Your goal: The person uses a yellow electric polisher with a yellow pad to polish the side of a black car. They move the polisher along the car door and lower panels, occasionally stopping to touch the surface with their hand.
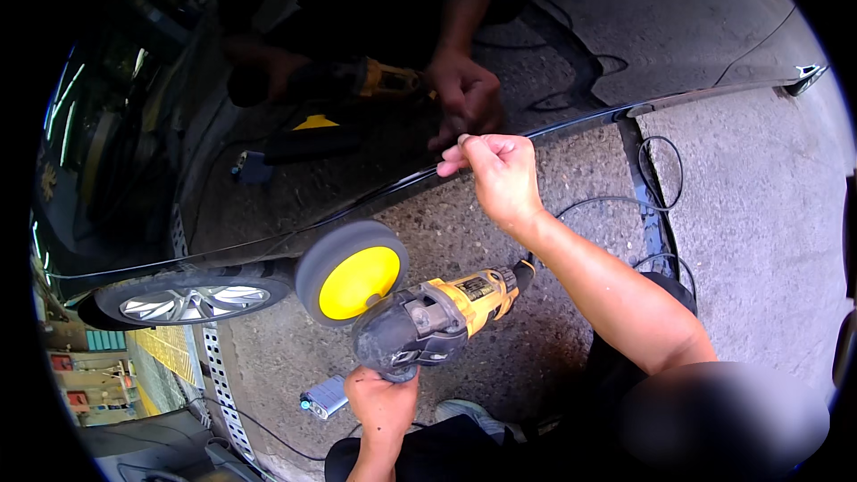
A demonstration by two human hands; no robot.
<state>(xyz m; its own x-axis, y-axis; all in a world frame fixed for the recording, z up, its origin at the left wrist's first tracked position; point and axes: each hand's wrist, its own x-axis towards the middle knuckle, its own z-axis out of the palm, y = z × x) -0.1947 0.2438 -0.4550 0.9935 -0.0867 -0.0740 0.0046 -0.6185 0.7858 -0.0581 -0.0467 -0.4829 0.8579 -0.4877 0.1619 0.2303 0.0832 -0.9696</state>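
Note:
My left hand [384, 400] is closed on the black head end of a yellow and black power polisher [451, 314]; just where the fingers grip is hidden. The polisher carries a round pad with a yellow disc face [360, 283] and a dark grey rim, standing on edge close to the car and facing me. Beside the lower edge of a glossy black car panel [295, 161], my right hand [503, 174] is closed, thumb against fingers. I cannot make out whether something small is pinched there, or whether the fingertips touch the panel. The panel mirrors both hands and the polisher.
A silver-spoked car wheel [192, 301] is at the left, near the pad. On the concrete ground lies a small grey-blue container [326, 396]. A black cord [616, 200] loops across the ground at right, over a dark drain strip [656, 223]. A perforated metal strip [219, 384] runs at left.

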